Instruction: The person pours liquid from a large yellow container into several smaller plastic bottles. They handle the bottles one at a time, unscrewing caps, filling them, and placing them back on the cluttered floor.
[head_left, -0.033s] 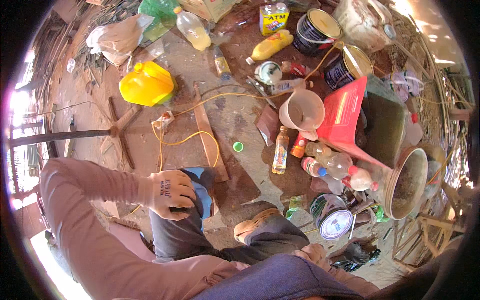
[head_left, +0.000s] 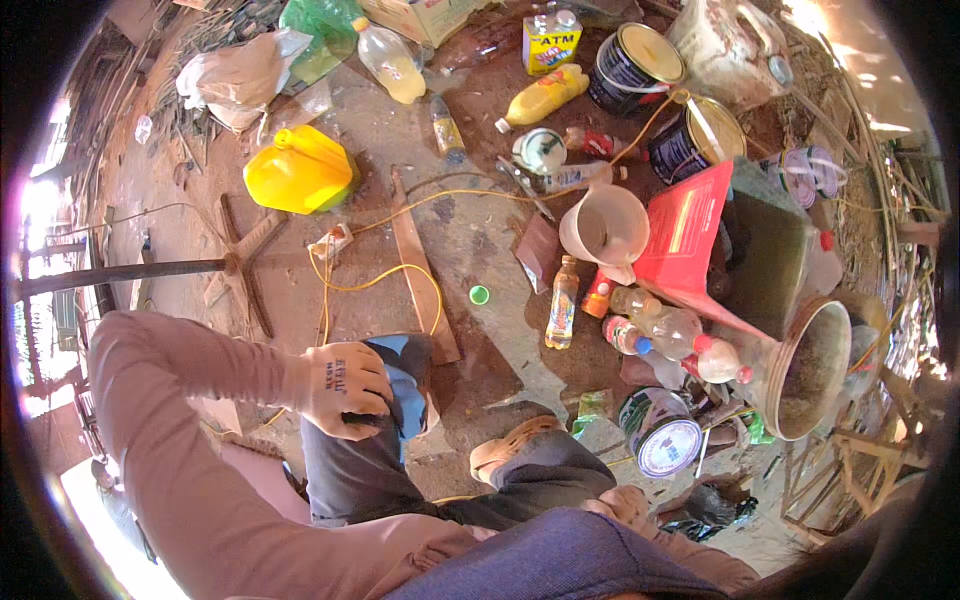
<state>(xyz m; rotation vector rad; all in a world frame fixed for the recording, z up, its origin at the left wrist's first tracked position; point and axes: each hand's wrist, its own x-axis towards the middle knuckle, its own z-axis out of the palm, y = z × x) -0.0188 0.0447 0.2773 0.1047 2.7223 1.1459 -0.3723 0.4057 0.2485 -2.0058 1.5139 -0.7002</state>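
Observation:
My left hand (head_left: 350,390), in a pale work glove with dark printing, rests by my left knee with its fingers curled down. Its fingertips reach a blue, patterned, cloth-like piece (head_left: 405,385). Something dark shows under the palm, but I cannot make out what the fingers close on. Close to my body, my right hand (head_left: 625,507) lies low beside my right leg. Its fingers look bent inward, and whatever may be in them is hidden. Dark trousers (head_left: 350,475) cover my legs, and a tan clog (head_left: 515,447) is on one foot.
A yellow jerrycan (head_left: 300,170) stands beyond a wooden cross-shaped base (head_left: 235,262). A yellow cord (head_left: 385,282) crosses the floor near a plank (head_left: 420,265). To the right stand a plastic jug (head_left: 605,225), a red panel (head_left: 685,225), several bottles (head_left: 560,310), a paint tin (head_left: 655,425) and a bucket (head_left: 810,370).

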